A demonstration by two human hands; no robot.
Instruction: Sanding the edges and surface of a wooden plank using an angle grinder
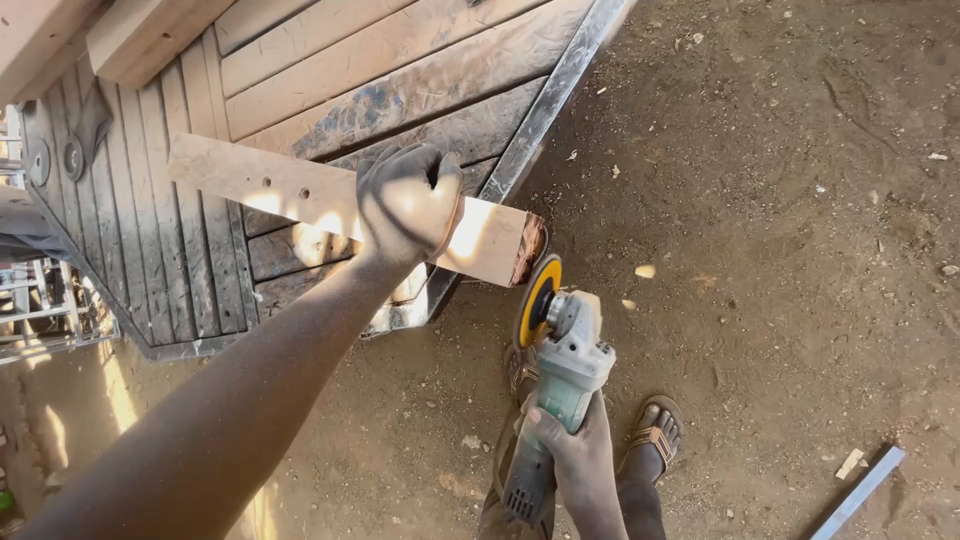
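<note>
A bare dirt floor (790, 220), littered with wood chips, is seen from above, with a large slatted wooden panel (330, 90) framed in metal laid across the upper left. Over the panel's edge a pale wooden plank (270, 185) is held level, its rough cut end jutting out above the ground. The plank is gripped near that end by the left hand (408, 200), whose dusty fingers are wrapped tightly over the top face. Just below the cut end, an angle grinder (560, 370) with a pale green body is held upright by the right hand (570, 455), fingers closed around its handle. Its yellow disc (537, 298) is seen just beside the plank's end; contact cannot be told. A sandalled foot (655, 430) is visible beneath.
</note>
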